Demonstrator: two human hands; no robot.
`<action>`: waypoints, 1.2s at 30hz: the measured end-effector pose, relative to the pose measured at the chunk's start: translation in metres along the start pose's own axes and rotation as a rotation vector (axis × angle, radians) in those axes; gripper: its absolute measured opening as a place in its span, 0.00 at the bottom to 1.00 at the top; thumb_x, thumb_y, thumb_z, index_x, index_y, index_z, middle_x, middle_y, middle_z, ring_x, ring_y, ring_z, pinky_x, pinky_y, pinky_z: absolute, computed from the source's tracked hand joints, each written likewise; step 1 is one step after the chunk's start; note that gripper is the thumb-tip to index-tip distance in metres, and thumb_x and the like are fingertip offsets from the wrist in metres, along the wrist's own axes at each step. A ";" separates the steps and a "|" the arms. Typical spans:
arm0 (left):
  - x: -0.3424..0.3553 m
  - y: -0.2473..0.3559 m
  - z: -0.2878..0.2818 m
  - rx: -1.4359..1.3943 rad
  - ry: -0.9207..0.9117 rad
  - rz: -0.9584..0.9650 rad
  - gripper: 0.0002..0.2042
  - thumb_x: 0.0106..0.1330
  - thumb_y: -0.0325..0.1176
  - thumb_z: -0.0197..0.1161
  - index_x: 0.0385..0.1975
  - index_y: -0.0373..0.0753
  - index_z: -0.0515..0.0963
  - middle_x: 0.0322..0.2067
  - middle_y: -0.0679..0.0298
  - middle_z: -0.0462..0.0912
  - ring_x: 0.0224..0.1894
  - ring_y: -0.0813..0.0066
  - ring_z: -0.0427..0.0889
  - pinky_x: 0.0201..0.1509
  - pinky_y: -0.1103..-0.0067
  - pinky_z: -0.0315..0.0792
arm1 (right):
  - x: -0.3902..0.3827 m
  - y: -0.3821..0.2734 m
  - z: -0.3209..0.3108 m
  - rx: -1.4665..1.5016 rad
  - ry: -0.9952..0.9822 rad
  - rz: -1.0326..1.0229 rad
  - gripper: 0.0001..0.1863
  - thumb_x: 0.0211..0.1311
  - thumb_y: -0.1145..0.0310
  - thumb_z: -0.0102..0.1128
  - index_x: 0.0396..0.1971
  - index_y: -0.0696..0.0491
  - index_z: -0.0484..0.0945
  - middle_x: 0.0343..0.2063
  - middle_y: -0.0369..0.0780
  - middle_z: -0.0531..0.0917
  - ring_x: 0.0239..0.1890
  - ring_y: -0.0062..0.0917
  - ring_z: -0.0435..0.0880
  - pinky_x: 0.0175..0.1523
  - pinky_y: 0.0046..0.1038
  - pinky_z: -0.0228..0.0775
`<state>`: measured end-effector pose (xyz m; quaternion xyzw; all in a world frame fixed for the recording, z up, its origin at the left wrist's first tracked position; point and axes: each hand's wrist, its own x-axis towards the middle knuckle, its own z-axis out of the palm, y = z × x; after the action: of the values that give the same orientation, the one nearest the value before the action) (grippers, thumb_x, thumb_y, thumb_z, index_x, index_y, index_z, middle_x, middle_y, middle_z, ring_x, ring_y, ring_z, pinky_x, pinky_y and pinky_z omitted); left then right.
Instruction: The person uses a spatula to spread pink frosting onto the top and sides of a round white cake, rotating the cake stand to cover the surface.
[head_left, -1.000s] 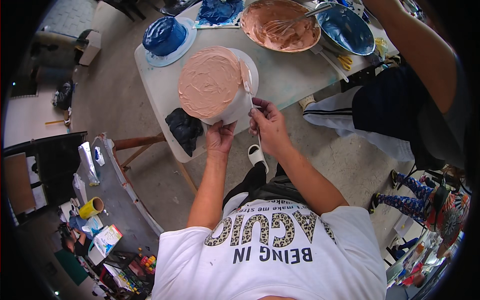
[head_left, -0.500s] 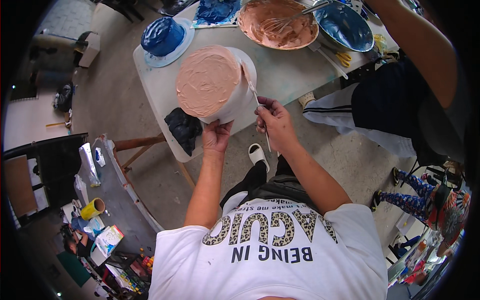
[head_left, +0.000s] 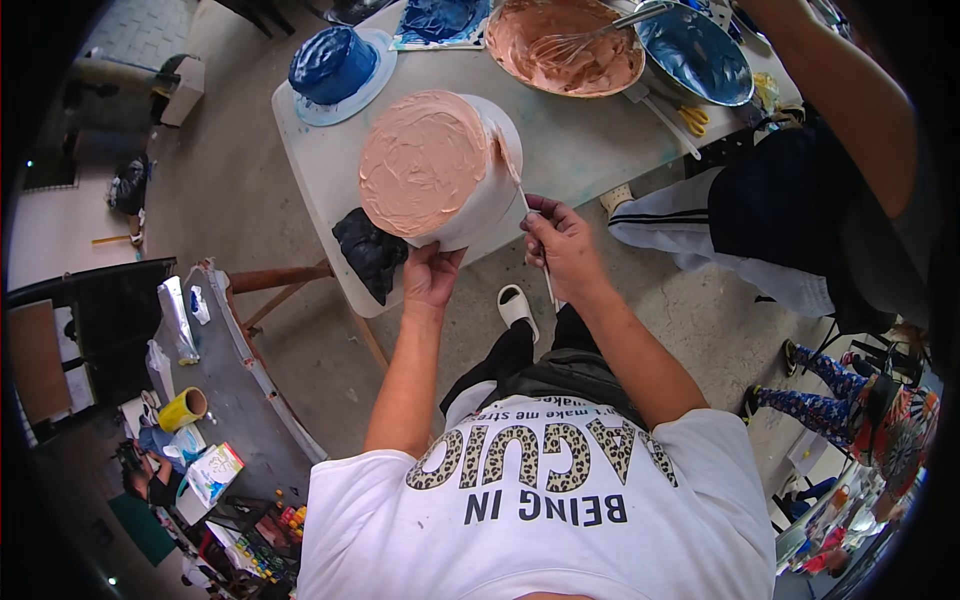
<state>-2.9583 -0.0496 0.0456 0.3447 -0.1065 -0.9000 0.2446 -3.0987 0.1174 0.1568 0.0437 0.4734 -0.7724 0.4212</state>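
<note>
A tall, round cake (head_left: 425, 165) has rough peach icing spread over its top and mostly white sides. My left hand (head_left: 432, 275) is closed on its near lower edge, holding it tilted over the table edge. In my right hand (head_left: 565, 250) is a thin icing spatula (head_left: 510, 163), gripped by its pale handle. The blade, smeared with peach icing, lies against the right side of the cake. Just left of my left hand sits a crumpled black plastic bag (head_left: 368, 255).
The white table (head_left: 305, 185) carries a blue-iced round cake (head_left: 330, 65), a bowl of peach icing (head_left: 520, 60) with a whisk (head_left: 590, 42), a blue-smeared bowl (head_left: 700, 55) and yellow scissors (head_left: 693, 120). Another person (head_left: 790, 200) stands at right. A grey table (head_left: 240, 400) is at left.
The cake and both hands show slightly farther right in the view, as does the whole table. The spatula stays against the cake's right side, with some peach icing showing there.
</note>
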 end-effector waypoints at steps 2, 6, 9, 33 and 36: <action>-0.001 0.001 -0.001 0.009 -0.008 -0.004 0.26 0.53 0.18 0.53 0.55 0.45 0.65 0.53 0.56 0.72 0.56 0.52 0.72 0.60 0.52 0.66 | -0.005 0.004 0.002 -0.018 -0.017 0.004 0.15 0.63 0.74 0.53 0.49 0.59 0.70 0.29 0.36 0.74 0.21 0.12 0.67 0.20 0.15 0.58; -0.009 0.004 0.000 0.046 -0.030 0.000 0.27 0.53 0.18 0.52 0.56 0.45 0.64 0.54 0.56 0.71 0.55 0.52 0.73 0.60 0.53 0.67 | -0.018 -0.016 0.006 0.010 -0.116 -0.028 0.15 0.63 0.74 0.53 0.49 0.59 0.69 0.29 0.36 0.74 0.21 0.12 0.67 0.20 0.15 0.58; -0.017 0.006 -0.003 0.098 -0.046 -0.010 0.28 0.53 0.18 0.51 0.58 0.45 0.62 0.54 0.56 0.70 0.55 0.53 0.73 0.57 0.53 0.70 | -0.008 -0.023 -0.004 -0.018 -0.047 -0.059 0.15 0.63 0.74 0.53 0.49 0.59 0.70 0.29 0.36 0.74 0.20 0.11 0.66 0.20 0.14 0.58; -0.061 0.004 0.000 0.462 -0.108 0.100 0.29 0.56 0.20 0.50 0.61 0.43 0.56 0.52 0.59 0.71 0.50 0.62 0.77 0.49 0.59 0.76 | 0.013 -0.045 0.021 -1.149 -0.114 -0.467 0.13 0.59 0.73 0.58 0.44 0.58 0.78 0.30 0.36 0.81 0.29 0.14 0.75 0.37 0.19 0.68; -0.060 0.001 0.004 0.443 -0.096 0.113 0.30 0.55 0.20 0.49 0.60 0.43 0.56 0.52 0.59 0.71 0.50 0.62 0.77 0.49 0.59 0.76 | 0.009 -0.043 0.028 -1.184 -0.194 -0.603 0.12 0.57 0.75 0.57 0.41 0.59 0.78 0.31 0.46 0.81 0.28 0.31 0.79 0.37 0.27 0.71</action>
<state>-2.9224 -0.0201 0.0832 0.3402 -0.3322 -0.8549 0.2076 -3.1252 0.0993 0.1977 -0.3984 0.7685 -0.4668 0.1807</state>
